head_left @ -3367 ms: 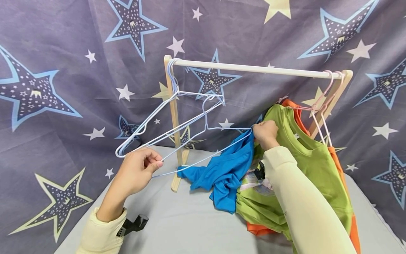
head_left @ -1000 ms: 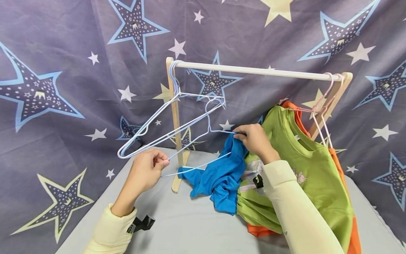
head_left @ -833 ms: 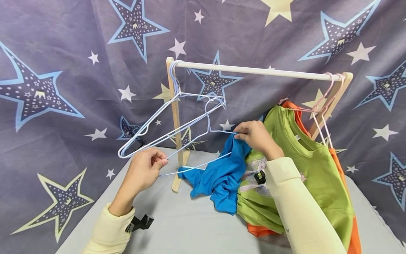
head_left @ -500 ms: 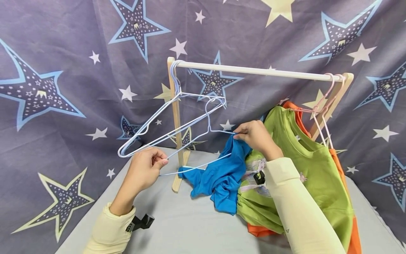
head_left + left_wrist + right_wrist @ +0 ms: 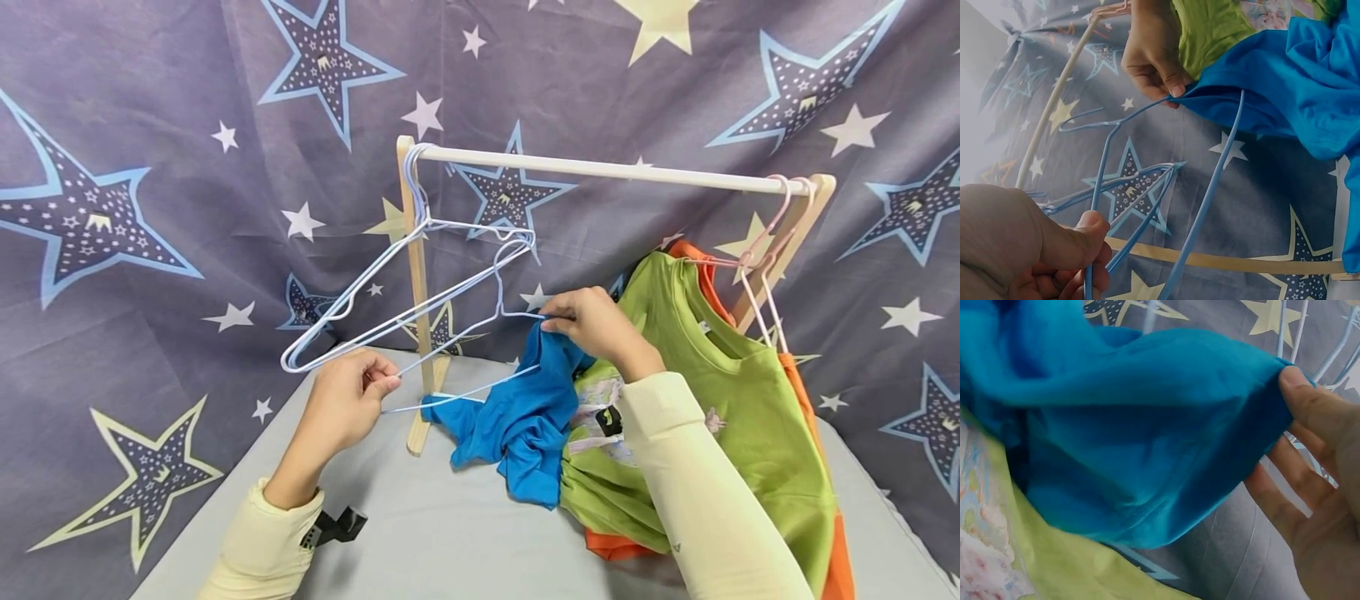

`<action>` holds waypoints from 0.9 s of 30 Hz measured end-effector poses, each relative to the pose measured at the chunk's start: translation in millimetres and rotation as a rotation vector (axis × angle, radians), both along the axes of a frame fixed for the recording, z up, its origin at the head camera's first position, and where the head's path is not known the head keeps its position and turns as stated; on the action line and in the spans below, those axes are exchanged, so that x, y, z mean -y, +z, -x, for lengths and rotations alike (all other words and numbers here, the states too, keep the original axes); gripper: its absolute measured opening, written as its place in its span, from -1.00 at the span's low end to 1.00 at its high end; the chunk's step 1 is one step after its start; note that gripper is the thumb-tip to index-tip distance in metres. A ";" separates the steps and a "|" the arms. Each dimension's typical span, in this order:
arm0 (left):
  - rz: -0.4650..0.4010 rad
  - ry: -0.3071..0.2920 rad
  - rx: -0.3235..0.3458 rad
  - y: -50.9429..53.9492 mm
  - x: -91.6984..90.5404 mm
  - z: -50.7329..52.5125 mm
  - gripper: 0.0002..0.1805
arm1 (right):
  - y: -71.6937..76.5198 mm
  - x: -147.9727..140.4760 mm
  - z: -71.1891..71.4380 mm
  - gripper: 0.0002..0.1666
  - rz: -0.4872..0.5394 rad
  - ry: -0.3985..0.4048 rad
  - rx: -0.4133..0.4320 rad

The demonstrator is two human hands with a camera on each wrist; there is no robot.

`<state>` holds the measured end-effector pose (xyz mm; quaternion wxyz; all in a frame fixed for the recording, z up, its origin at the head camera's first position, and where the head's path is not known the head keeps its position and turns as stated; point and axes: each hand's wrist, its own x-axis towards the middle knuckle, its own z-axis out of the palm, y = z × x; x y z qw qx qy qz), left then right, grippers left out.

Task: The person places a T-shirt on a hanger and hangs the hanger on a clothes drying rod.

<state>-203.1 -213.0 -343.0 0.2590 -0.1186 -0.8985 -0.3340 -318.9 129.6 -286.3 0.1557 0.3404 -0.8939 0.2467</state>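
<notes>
My left hand [image 5: 348,398] pinches the left arm of a light-blue wire hanger [image 5: 501,293], held in front of the rack with its hook up. At the other side, my right hand [image 5: 600,327] pinches the edge of a blue garment [image 5: 517,421] against the hanger's right shoulder. That end of the hanger is inside the cloth, hidden from view. In the left wrist view the bottom bar [image 5: 1210,181] also runs into the cloth opening. Most of the garment lies bunched on the grey surface; its exact kind cannot be told.
A rack with a white rail [image 5: 600,169] stands behind. Several blue hangers [image 5: 360,287] hang at its left end. Pink-hooked hangers [image 5: 746,257] hang at the right, with a green shirt [image 5: 750,400] and orange clothing [image 5: 840,542]. A starry curtain [image 5: 187,67] backs everything.
Over these seconds my right hand has moved left along the hanger, drawing the blue cloth over its right end. My left hand and its hanger have shifted slightly right.
</notes>
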 end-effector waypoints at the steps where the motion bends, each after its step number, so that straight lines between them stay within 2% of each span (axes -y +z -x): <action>1: -0.001 0.003 -0.004 -0.1 0.5 0.0 -0.90 | -1.0 -1.4 -0.2 -0.77 0.003 -0.003 -0.018; 4: -0.005 0.006 -0.024 -0.3 2.2 0.8 -0.90 | -4.9 -7.0 -0.3 -0.70 0.004 -0.018 -0.071; 7: -0.010 0.009 -0.040 -1.1 4.3 2.1 -0.89 | -8.1 -13.1 -1.5 -0.68 0.023 -0.035 -0.057; 11: -0.023 0.010 -0.028 -1.8 6.6 2.9 -0.90 | -14.0 -20.7 -1.1 -0.41 0.021 -0.065 -0.049; 19: -0.046 0.014 0.011 -0.9 10.0 3.4 -0.91 | -31.2 -27.2 5.3 -0.23 -0.092 -0.154 -0.141; 22: -0.048 0.013 0.015 -1.0 10.5 3.7 -0.92 | -37.6 -26.5 8.5 -0.26 -0.106 -0.166 -0.176; 27: -0.055 0.008 0.019 -1.2 10.4 4.3 -0.91 | -46.3 -26.5 11.8 -0.43 -0.092 -0.188 -0.237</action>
